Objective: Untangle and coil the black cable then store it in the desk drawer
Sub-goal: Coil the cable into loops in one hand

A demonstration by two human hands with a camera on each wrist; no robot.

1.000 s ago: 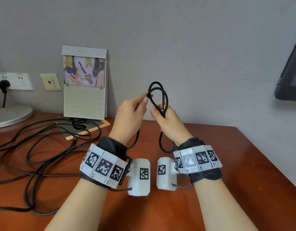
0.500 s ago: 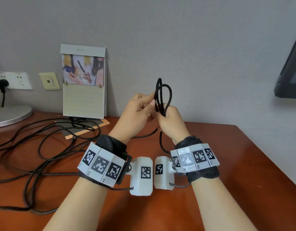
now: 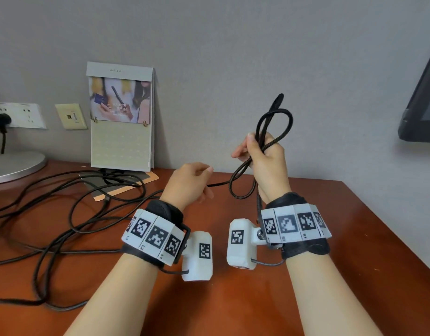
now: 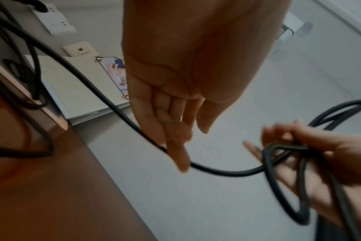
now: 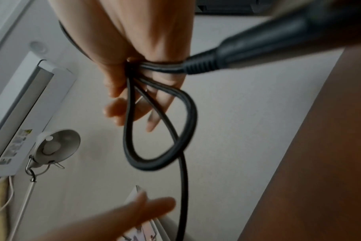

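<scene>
- The counter (image 3: 306, 275) is reddish-brown wood against a grey wall.
- A calendar (image 3: 121, 132) stands at the back left.
- The cable (image 3: 63, 229) sprawls in loose tangles over the counter's left side, then rises to both hands.
- The right hand (image 3: 267, 161), raised, grips a few small loops of cable in its curled fingers (image 5: 113, 88).
- The left hand (image 3: 187, 185), lower, has the cable running past its nearly straight, close-set fingers (image 4: 175, 143); whether they pinch it I cannot tell.
</scene>
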